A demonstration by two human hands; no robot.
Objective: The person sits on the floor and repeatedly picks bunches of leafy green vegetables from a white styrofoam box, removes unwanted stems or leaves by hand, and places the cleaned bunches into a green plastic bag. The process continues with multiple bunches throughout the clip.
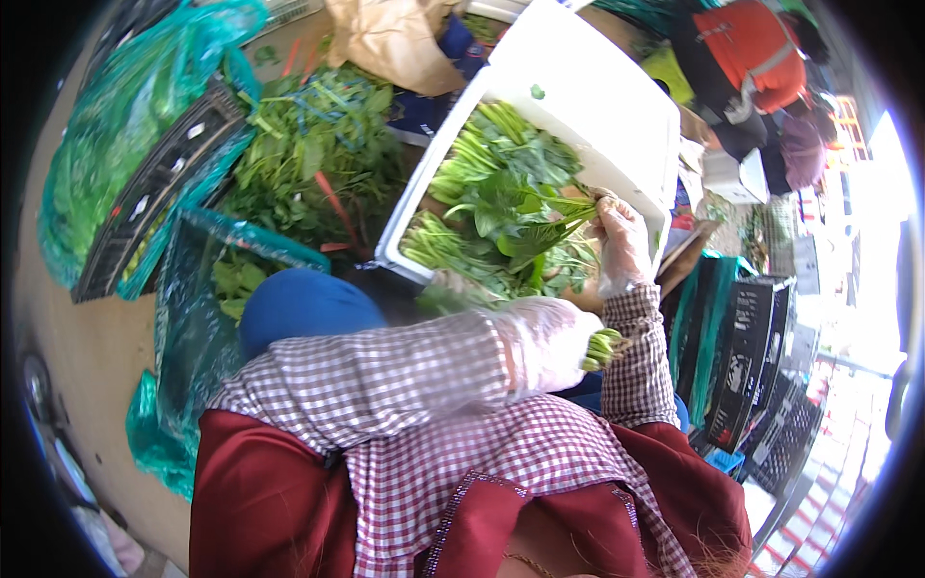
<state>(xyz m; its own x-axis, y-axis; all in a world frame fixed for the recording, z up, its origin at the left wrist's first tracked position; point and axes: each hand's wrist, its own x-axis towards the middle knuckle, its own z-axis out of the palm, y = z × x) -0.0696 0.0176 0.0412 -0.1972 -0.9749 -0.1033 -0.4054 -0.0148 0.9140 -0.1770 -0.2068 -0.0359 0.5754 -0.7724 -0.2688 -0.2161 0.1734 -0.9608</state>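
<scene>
My left hand (553,343), in a clear plastic glove, is closed around a bunch of leafy greens. The cut stem ends (601,350) stick out beyond my fingers, and blurred leaves show past the other side of the hand. In a similar glove, my right hand (623,235) grips a few leafy stalks (571,209) by their stem ends. Their broad leaves hang over a white box (406,269), which looks like foam. Several bunches of leafy greens (477,148) lie inside it, stems pointing left, with looser stalks near its front side.
Left of the box lies a heap of leafy greens (325,144) with red and blue ties. Green plastic bags (144,137) and a black crate (162,184) stand farther left. Black crates (744,361) are stacked at right. A person in an orange top (759,54) bends over at upper right.
</scene>
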